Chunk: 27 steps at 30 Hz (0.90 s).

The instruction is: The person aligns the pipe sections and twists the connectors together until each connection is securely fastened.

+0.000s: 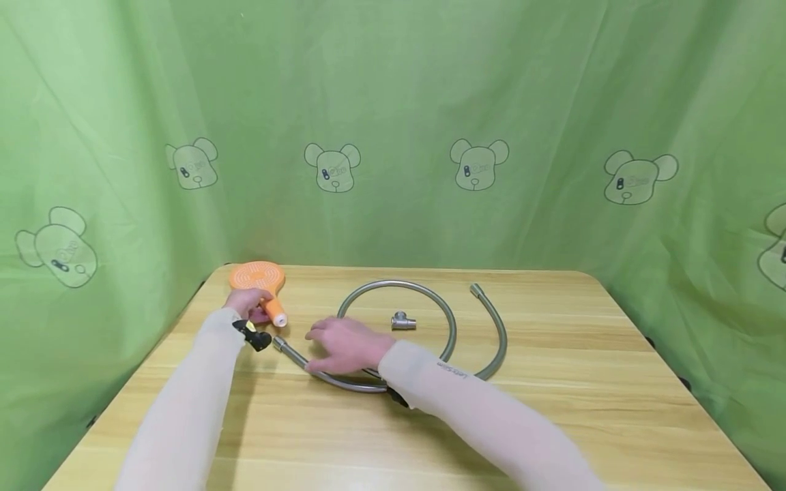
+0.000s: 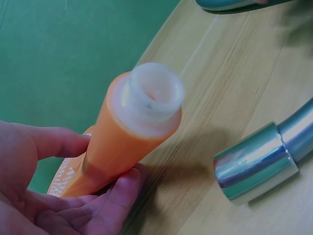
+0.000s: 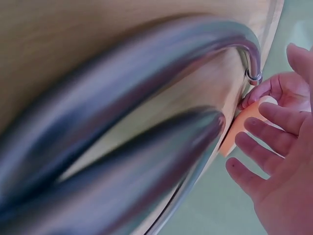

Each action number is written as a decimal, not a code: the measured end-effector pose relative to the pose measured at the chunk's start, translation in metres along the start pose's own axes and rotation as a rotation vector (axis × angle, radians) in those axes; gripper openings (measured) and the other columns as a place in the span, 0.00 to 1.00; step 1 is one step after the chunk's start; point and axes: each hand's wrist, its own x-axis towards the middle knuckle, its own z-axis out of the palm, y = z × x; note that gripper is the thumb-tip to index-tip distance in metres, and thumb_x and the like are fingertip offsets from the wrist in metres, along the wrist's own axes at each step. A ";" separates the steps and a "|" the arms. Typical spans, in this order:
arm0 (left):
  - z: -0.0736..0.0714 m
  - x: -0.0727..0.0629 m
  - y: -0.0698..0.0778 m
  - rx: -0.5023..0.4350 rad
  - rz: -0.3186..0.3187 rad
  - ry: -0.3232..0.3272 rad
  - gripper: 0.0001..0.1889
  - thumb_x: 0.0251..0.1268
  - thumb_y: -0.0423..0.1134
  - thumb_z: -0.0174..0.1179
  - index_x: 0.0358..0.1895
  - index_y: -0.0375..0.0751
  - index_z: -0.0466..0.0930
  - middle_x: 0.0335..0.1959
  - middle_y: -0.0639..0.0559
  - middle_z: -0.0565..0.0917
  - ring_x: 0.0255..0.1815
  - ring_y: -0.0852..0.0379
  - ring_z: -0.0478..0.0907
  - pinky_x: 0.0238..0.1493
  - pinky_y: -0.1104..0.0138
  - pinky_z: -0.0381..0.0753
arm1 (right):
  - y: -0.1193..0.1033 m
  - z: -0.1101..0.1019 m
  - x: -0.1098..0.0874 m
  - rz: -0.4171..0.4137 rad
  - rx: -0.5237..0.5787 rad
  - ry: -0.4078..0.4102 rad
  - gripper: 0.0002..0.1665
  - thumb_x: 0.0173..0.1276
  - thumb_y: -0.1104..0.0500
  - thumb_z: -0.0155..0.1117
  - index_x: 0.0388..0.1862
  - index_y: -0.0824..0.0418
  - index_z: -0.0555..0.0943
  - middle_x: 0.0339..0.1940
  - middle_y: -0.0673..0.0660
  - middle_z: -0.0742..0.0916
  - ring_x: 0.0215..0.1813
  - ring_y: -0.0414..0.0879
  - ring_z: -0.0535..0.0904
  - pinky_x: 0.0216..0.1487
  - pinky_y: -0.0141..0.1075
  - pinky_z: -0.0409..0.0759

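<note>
At the table's left, my left hand point(image 1: 247, 304) grips the handle of an orange shower head point(image 1: 256, 274). The left wrist view shows thumb and fingers around the orange handle point(image 2: 112, 142), whose white threaded-looking end point(image 2: 154, 93) points up. Close by lies the metal end fitting point(image 2: 254, 164) of a grey shower hose point(image 1: 453, 327). Over the near-left part of that hose hovers my right hand point(image 1: 346, 344), fingers spread and relaxed, holding nothing. In the right wrist view the hose point(image 3: 146, 63) runs large and blurred beside the right fingers point(image 3: 266, 139).
Inside the hose loop sits a small metal tee-shaped valve point(image 1: 403, 322). The hose's other end point(image 1: 475, 291) lies toward the back right of the wooden table point(image 1: 571, 354). A green curtain point(image 1: 405, 82) with bear-face prints hangs around the table's back and sides.
</note>
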 end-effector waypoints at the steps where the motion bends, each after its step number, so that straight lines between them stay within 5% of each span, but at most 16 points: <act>1: -0.001 -0.001 0.000 -0.001 -0.002 -0.005 0.21 0.66 0.29 0.57 0.60 0.26 0.65 0.31 0.42 0.78 0.22 0.55 0.82 0.41 0.64 0.89 | -0.001 0.001 0.002 -0.006 -0.010 -0.008 0.42 0.69 0.29 0.57 0.72 0.54 0.73 0.72 0.55 0.76 0.72 0.49 0.72 0.75 0.42 0.69; 13: -0.003 -0.014 0.000 0.006 0.003 -0.079 0.11 0.70 0.30 0.54 0.52 0.31 0.68 0.36 0.43 0.77 0.26 0.56 0.82 0.43 0.66 0.89 | -0.007 0.007 0.018 0.018 -0.026 -0.070 0.48 0.66 0.26 0.58 0.75 0.56 0.69 0.75 0.55 0.74 0.74 0.50 0.70 0.76 0.42 0.68; 22: 0.001 -0.023 0.003 -0.006 -0.004 -0.086 0.21 0.70 0.29 0.52 0.63 0.24 0.62 0.37 0.38 0.78 0.25 0.53 0.83 0.42 0.64 0.89 | -0.006 0.013 0.024 0.041 -0.028 -0.079 0.51 0.63 0.25 0.60 0.75 0.55 0.69 0.76 0.56 0.72 0.76 0.50 0.67 0.77 0.41 0.66; 27: 0.002 -0.018 0.001 0.026 -0.015 -0.059 0.21 0.70 0.32 0.53 0.62 0.25 0.63 0.30 0.42 0.79 0.23 0.55 0.82 0.39 0.67 0.89 | -0.008 0.014 0.025 0.060 -0.049 -0.098 0.55 0.60 0.22 0.60 0.75 0.56 0.68 0.76 0.57 0.71 0.76 0.50 0.67 0.77 0.40 0.66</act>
